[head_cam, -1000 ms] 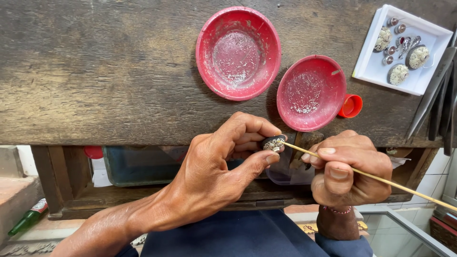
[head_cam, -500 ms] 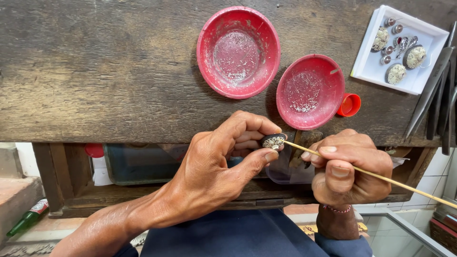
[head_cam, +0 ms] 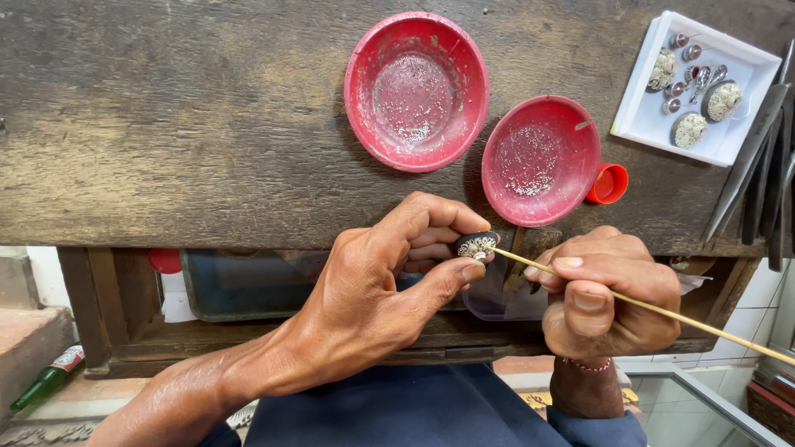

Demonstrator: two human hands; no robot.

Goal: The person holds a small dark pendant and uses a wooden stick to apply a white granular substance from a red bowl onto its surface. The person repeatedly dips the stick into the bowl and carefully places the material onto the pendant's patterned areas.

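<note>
Here the left hand point(head_cam: 373, 294) pinches a small round ornament point(head_cam: 475, 245) between thumb and fingertips, its grip closed on the piece at the near edge of the wooden counter point(head_cam: 182, 124). The right hand point(head_cam: 609, 294) has its grip closed on a thin stick point(head_cam: 654, 308), held like a pen; the stick's tip touches the ornament's upper face, while its long end runs off to the near right. On the counter beyond the hands stand two red bowls: a larger bowl point(head_cam: 416, 91) farther off and a smaller bowl point(head_cam: 541, 160) nearer and to the right, both dusted with tiny pale grains. A red cap point(head_cam: 610, 184) lies touching the smaller bowl's right side. At the far right a white tray point(head_cam: 700, 87) holds several round silver pieces, and dark metal tools point(head_cam: 758, 149) lie just beside it. The ornament is held in the air past the counter's edge, so a loosened pinch would likely drop it toward the lap or floor. Too firm a push with the stick could tilt the piece or dislodge fine detail on its face; whether a grain sits on the stick's tip cannot be told.
</note>
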